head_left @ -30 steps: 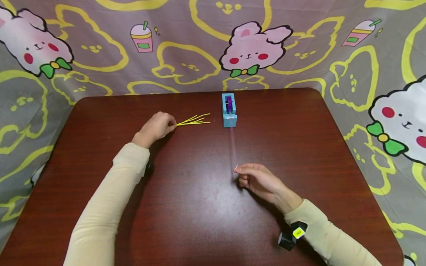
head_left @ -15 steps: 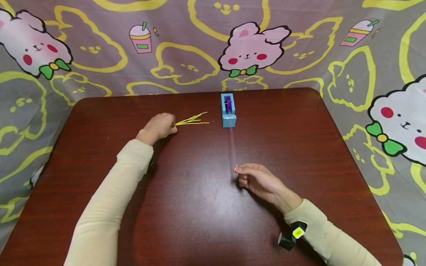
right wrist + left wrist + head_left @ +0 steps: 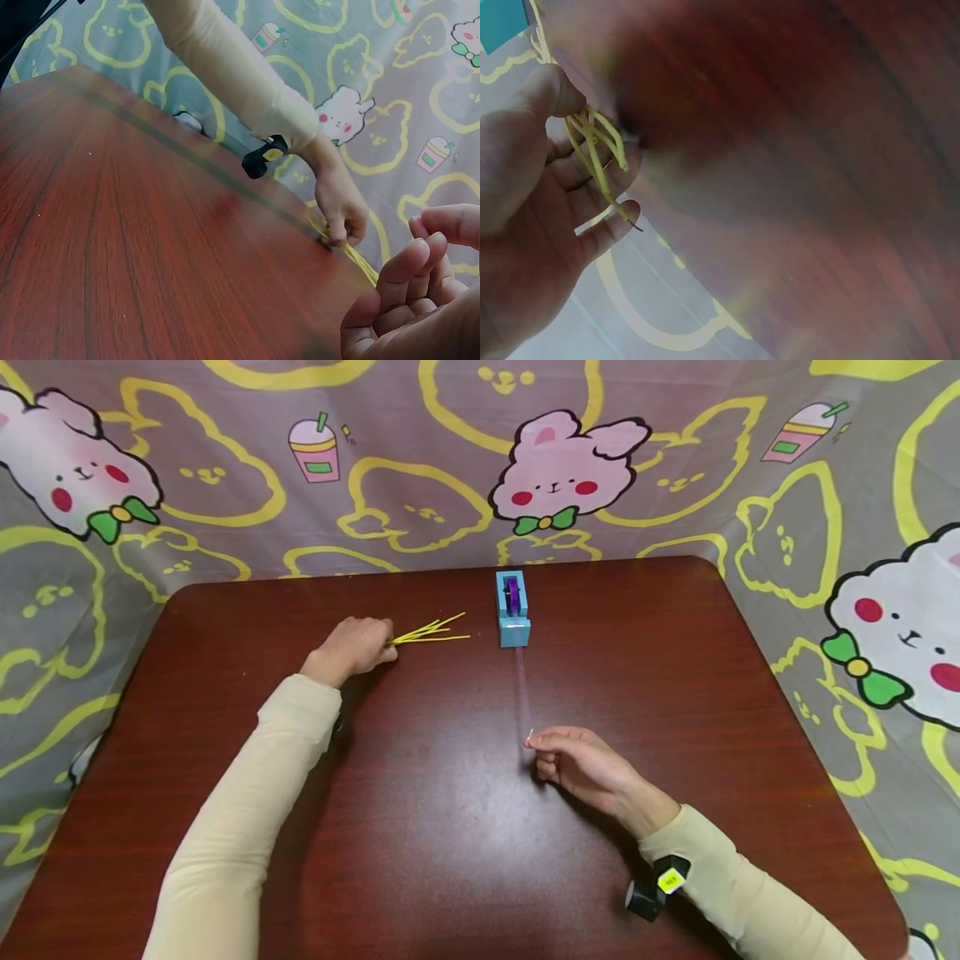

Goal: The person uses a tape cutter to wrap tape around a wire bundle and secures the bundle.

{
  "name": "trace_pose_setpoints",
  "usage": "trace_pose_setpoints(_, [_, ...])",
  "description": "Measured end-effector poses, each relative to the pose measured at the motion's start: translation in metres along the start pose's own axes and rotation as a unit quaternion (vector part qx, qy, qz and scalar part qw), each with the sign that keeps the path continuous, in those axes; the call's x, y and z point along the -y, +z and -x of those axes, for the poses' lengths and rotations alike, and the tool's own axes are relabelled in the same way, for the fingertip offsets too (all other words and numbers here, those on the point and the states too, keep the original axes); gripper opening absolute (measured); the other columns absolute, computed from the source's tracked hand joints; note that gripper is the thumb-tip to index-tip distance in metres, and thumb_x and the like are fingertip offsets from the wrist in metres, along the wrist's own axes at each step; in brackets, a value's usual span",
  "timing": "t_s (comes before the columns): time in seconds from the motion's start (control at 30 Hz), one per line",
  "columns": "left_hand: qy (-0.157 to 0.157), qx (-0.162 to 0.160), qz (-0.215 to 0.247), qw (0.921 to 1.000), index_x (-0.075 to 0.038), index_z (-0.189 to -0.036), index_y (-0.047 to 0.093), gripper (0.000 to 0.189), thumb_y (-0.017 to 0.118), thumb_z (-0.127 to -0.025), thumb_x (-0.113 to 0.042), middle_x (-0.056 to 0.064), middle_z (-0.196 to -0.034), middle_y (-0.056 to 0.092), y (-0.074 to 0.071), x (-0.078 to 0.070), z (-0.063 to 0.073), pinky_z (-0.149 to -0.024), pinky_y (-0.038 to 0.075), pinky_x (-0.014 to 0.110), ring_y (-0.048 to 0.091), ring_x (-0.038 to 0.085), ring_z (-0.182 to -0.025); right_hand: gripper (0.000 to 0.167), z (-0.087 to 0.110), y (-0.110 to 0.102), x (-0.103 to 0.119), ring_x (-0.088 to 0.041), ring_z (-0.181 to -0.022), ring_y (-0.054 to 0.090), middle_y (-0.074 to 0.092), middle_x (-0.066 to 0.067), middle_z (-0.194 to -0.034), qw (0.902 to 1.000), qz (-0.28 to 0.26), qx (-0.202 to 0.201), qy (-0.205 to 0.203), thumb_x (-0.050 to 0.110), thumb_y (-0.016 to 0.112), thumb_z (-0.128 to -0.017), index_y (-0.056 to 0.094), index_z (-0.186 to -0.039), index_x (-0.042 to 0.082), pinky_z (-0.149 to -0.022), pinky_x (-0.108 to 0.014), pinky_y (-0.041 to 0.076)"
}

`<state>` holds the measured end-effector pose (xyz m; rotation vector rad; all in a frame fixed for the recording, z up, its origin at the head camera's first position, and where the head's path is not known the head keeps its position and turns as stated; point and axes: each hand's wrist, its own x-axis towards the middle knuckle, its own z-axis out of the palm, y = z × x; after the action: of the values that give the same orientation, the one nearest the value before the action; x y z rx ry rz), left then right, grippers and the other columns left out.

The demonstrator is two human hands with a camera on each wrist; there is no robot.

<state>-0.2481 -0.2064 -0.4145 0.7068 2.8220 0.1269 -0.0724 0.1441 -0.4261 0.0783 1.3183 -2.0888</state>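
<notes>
At the left of the head view, my left hand [image 3: 352, 647] pinches a bundle of thin yellow wires [image 3: 431, 631] between thumb and fingers. Their far ends fan out toward the right. In the left wrist view the other ends of the wires [image 3: 600, 161] hang across the curled fingers. A light blue tape dispenser [image 3: 514, 633] with a purple roll [image 3: 512, 597] stands near the table's back edge. From it a strip of clear tape [image 3: 522, 689] runs forward, pulled out straight. My right hand [image 3: 581, 768] pinches the strip's free end between thumb and forefinger.
The dark red-brown table [image 3: 420, 843] has rounded back corners. A curtain [image 3: 420, 452] printed with cartoon rabbits hangs close behind it and along both sides. Wrist cameras [image 3: 647, 897] are strapped over the sleeves.
The left hand has shifted slightly right and turned knuckles-up, still gripping the wires. The right hand keeps its hold on the tape end and stays in place.
</notes>
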Motion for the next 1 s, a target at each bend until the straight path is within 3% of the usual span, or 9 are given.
trace_pose_setpoints(0.27, [-0.012, -0.003, 0.055, 0.9984, -0.002, -0.097, 0.072, 0.012, 0.062, -0.097, -0.009, 0.008, -0.089, 0.07, -0.001, 0.004, 0.004, -0.075, 0.049, 0.044, 0.06, 0.024, -0.076, 0.027, 0.0, 0.0, -0.001, -0.015, -0.063, 0.042, 0.044, 0.001, -0.069, 1.0, -0.003, -0.002, 0.002, 0.004, 0.053, -0.101, 0.074, -0.085, 0.011, -0.067, -0.028, 0.038])
trace_pose_setpoints(0.5, [-0.002, -0.029, 0.087, 0.9958, -0.005, -0.081, 0.072, 0.023, 0.06, -0.1, -0.005, 0.005, -0.075, 0.064, -0.002, 0.002, 0.012, -0.068, 0.044, 0.039, 0.052, 0.022, -0.069, 0.027, 0.001, 0.0, 0.0, -0.016, -0.063, 0.042, 0.047, 0.001, -0.07, 1.0, -0.008, -0.005, 0.001, 0.003, 0.052, -0.101, 0.075, -0.087, 0.008, -0.068, -0.028, 0.039])
trace_pose_setpoints(0.67, [0.002, -0.043, 0.09, 0.995, -0.003, -0.085, 0.074, 0.02, 0.061, -0.1, -0.007, 0.008, -0.081, 0.068, 0.002, 0.001, 0.014, -0.073, 0.048, 0.042, 0.058, 0.024, -0.074, 0.029, 0.0, -0.001, 0.0, -0.015, -0.063, 0.042, 0.046, 0.001, -0.069, 1.0, -0.007, -0.005, 0.003, 0.003, 0.051, -0.101, 0.075, -0.085, 0.01, -0.068, -0.028, 0.038])
trace_pose_setpoints(0.87, [-0.014, -0.073, 0.069, 0.9948, 0.0, -0.1, 0.076, 0.016, 0.062, -0.1, -0.009, 0.015, -0.098, 0.073, 0.008, 0.0, 0.017, -0.088, 0.05, 0.05, 0.066, 0.034, -0.095, 0.028, 0.0, -0.002, 0.0, -0.015, -0.063, 0.043, 0.045, 0.001, -0.069, 1.0, -0.007, -0.004, 0.004, 0.003, 0.052, -0.101, 0.074, -0.086, 0.009, -0.068, -0.028, 0.038])
trace_pose_setpoints(1.0, [-0.023, -0.1, 0.045, 0.9937, -0.001, -0.104, 0.077, 0.018, 0.063, -0.1, -0.011, 0.016, -0.101, 0.072, 0.011, 0.0, 0.021, -0.087, 0.049, 0.054, 0.065, 0.038, -0.099, 0.026, 0.0, -0.003, -0.001, -0.015, -0.063, 0.043, 0.046, 0.0, -0.069, 1.0, -0.004, -0.002, 0.004, 0.004, 0.053, -0.101, 0.074, -0.086, 0.009, -0.068, -0.028, 0.038])
